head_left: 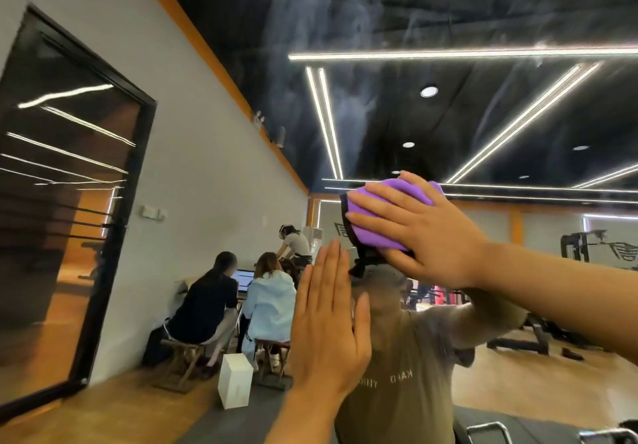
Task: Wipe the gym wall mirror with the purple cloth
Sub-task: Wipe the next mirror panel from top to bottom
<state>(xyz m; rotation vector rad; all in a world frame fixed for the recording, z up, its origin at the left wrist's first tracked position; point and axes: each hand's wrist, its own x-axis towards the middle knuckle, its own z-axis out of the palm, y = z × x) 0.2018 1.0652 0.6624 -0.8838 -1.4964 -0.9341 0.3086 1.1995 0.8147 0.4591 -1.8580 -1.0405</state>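
Purple cloth (386, 215) pressed flat on mirror (448, 115) by right hand (424, 233), fingers spread; left hand (328, 322) open; haze remains at upper frame, wiping looks unfinished.

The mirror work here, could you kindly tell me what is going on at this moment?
A person is wiping the gym wall mirror. Their right hand presses the purple cloth flat against the glass with fingers spread, high up. Their left hand rests open and flat on the mirror just below and to the left. Streaky smears show on the glass higher up.
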